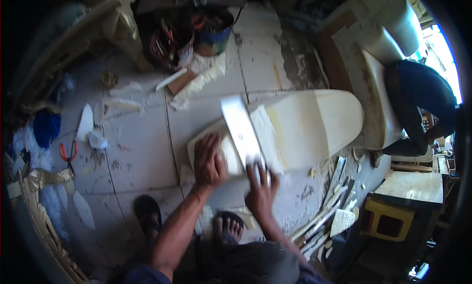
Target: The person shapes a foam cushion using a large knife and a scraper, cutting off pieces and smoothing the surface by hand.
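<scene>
- Two bare hands work over a long foam-padded panel (314, 126), which lies crosswise on the tiled floor (142, 151) before the person's feet, its rounded end to the right.
- The left hand (210, 158) is laid on the panel's left end with fingers partly bent, gripping nothing that shows; probably it presses down to keep the panel from sliding.
- The right hand (262, 188) grasps the near end of a broad metal blade (241, 129), which slants away across the panel. Holding it by that end seems to leave its length free over the foam. Fingers and blur hide any handle, and whether the edge touches or clears the foam I cannot tell.
- What lies beneath the panel is hidden.
- To the left, red-handled scissors (68, 153) lie near pale offcuts, perhaps left there to be within reach.
- Beyond, a blue bucket (215, 40) and a reddish tub (172, 50) hold tools, too dark to sort.
- At right, a co-worker (425, 89) bends beside a foam-covered seat (376, 82); that person's hands are hard to make out.
- A carved wooden frame (44, 227) fades into the black rim, lower left.
</scene>
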`<action>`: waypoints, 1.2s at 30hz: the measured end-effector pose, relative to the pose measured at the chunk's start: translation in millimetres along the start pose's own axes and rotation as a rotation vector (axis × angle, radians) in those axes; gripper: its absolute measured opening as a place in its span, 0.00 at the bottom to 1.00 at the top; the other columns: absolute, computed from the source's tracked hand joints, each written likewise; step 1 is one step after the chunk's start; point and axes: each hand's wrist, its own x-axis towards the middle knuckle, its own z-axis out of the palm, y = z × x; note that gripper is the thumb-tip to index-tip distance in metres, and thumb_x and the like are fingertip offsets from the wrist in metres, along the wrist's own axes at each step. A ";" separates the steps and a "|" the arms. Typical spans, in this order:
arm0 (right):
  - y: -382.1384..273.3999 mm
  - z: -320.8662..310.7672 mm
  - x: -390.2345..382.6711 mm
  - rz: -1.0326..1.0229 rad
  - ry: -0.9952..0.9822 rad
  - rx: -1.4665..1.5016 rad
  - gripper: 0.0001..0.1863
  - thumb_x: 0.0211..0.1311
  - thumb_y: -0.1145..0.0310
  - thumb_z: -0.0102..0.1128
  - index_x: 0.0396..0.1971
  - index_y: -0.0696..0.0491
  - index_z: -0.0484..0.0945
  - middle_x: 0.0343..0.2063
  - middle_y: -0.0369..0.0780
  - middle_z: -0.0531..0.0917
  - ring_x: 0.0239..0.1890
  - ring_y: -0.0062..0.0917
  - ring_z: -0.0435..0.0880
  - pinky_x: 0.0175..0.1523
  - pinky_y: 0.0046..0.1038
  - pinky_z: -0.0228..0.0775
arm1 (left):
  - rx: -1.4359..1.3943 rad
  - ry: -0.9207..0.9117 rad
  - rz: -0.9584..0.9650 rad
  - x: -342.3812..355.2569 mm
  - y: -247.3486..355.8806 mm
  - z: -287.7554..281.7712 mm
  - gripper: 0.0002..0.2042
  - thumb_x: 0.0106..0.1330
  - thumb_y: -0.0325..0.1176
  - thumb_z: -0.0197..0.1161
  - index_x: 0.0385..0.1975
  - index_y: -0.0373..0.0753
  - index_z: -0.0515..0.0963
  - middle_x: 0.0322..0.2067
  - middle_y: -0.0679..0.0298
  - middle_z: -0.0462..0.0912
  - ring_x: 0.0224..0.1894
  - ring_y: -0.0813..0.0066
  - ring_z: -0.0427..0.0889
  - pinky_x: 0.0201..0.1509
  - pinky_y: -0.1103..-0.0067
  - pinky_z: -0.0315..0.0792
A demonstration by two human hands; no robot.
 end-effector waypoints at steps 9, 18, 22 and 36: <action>19.4 -4.0 -17.3 0.044 -0.033 -0.014 0.40 0.44 0.86 0.55 0.65 0.51 0.76 0.64 0.50 0.77 0.66 0.56 0.67 0.68 0.52 0.57 | 0.002 -0.021 -0.002 5.6 4.2 -2.0 0.23 0.72 0.33 0.45 0.61 0.29 0.75 0.61 0.46 0.77 0.65 0.45 0.74 0.73 0.53 0.60; 37.7 -1.7 -56.3 0.063 0.001 -0.089 0.36 0.47 0.85 0.56 0.62 0.51 0.79 0.63 0.51 0.77 0.67 0.45 0.71 0.68 0.49 0.58 | 0.017 -0.014 0.012 7.2 4.4 -0.8 0.23 0.72 0.34 0.45 0.61 0.29 0.75 0.60 0.45 0.78 0.65 0.45 0.74 0.72 0.53 0.61; 43.8 -4.6 -24.9 0.029 -0.027 -0.064 0.40 0.44 0.87 0.55 0.64 0.51 0.77 0.65 0.50 0.76 0.68 0.47 0.68 0.69 0.49 0.56 | 0.023 -0.046 0.005 6.6 0.6 -1.8 0.24 0.72 0.35 0.46 0.63 0.29 0.74 0.60 0.45 0.78 0.65 0.46 0.74 0.73 0.54 0.60; 84.1 -11.2 -112.5 0.091 0.035 -0.138 0.39 0.42 0.88 0.52 0.62 0.55 0.79 0.63 0.52 0.78 0.68 0.47 0.71 0.70 0.50 0.57 | 0.038 -0.042 0.011 5.3 8.6 -1.6 0.25 0.71 0.35 0.44 0.65 0.31 0.72 0.61 0.47 0.78 0.66 0.47 0.74 0.74 0.54 0.58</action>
